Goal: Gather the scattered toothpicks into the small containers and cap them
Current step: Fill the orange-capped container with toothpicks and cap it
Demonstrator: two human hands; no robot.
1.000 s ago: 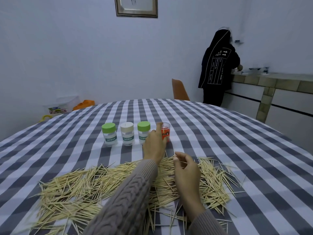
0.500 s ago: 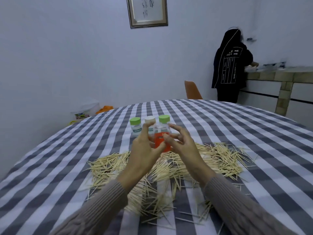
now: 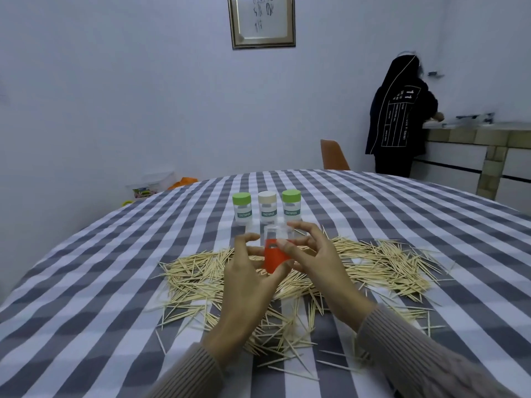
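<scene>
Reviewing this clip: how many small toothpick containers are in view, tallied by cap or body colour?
Green-capped containers: 2
Cream-capped container: 1
Orange container, clear top, held by left hand and right hand: 1
Total: 4

Just one camera here, worn on the person's head, looking forward and slightly down across the checkered table [image 3: 402,225]. It sits close to the hands, so the left hand [image 3: 247,285] and right hand [image 3: 319,271] fill the lower middle, with both sleeves running off the bottom edge. The lens is wide-angle (the table's far edge bows into a curve), so it also takes in the back wall, a framed picture [image 3: 262,21] up top and a counter [image 3: 474,133] at far right. No second view to compare overlap with.
</scene>
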